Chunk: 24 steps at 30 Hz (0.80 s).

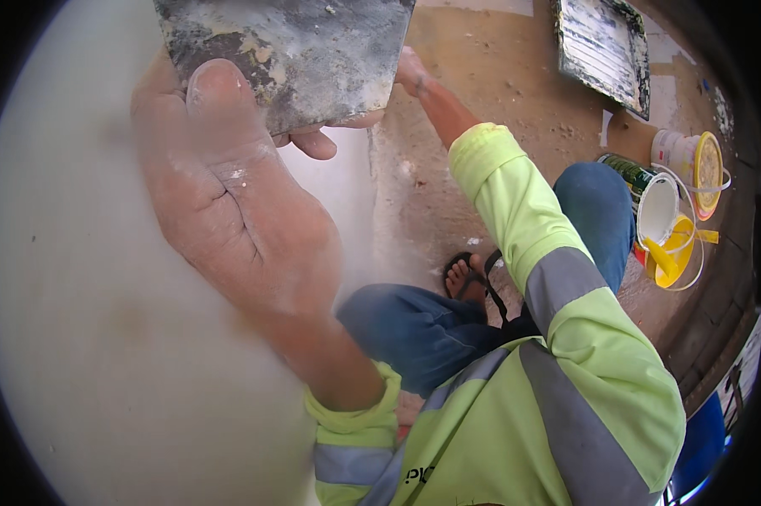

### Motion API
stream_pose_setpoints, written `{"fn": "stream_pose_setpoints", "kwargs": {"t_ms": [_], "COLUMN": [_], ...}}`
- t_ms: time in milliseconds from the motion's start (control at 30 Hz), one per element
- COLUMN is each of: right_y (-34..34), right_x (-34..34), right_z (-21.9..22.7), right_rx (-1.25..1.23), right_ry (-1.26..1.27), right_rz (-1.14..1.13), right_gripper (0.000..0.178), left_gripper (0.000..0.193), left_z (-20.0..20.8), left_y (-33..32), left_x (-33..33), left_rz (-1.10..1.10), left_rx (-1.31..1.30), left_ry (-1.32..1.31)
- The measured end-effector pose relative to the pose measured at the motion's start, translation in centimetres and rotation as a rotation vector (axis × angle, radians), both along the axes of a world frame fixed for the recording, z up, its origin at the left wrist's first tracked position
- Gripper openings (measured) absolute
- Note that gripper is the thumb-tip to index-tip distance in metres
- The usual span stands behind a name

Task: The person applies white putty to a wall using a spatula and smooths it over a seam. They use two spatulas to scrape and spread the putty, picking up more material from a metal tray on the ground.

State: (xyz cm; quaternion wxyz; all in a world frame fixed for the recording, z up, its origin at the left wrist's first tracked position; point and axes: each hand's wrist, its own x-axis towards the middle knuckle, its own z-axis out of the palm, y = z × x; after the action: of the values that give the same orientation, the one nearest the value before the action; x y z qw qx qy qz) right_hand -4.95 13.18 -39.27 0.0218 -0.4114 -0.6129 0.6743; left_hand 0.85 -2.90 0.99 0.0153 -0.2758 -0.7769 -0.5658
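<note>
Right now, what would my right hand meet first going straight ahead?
Likely the stained grey board; its edge hides part of your right hand, so whether it touches or passes behind is unclear.

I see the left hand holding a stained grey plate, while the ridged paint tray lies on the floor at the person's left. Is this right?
Not quite: the ridged paint tray lies on the floor at the person's right, as the head view shows. The left hand does hold the stained grey plate.

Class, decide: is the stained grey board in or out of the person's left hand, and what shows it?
In: the left hand grips the stained grey board, thumb over its face, fingertips showing below its lower edge.
</note>
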Motion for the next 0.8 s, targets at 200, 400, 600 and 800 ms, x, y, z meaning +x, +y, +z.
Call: {"fn": "stream_pose_setpoints", "kwargs": {"t_ms": [200,400,600,800], "right_y": [-0.3,-5.0,-8.9,-7.7], "right_x": [-0.3,1.0,7.4,10.8], "right_z": [-0.1,12.5,20.0,17.7], "right_rx": [0.020,-0.014,0.310,0.159], "right_ry": [0.192,0.236,0.316,0.418], "right_rz": [-0.012,-0.031,-0.040,-0.123], "right_gripper": [0.025,0.020,0.025,0.029], "left_gripper": [0.034,0.033,0.032,0.031], "left_z": [0.0,0.3,0.6,0.3], "left_y": [0.4,-0.8,0.1,-0.1], "left_x": [0.2,-0.5,-0.2,-0.3], "left_rz": [0.037,-0.006,-0.022,-0.016], "left_rx": [-0.014,-0.015,0.048,0.056], "left_ry": [0.065,0.070,0.067,0.080]}}
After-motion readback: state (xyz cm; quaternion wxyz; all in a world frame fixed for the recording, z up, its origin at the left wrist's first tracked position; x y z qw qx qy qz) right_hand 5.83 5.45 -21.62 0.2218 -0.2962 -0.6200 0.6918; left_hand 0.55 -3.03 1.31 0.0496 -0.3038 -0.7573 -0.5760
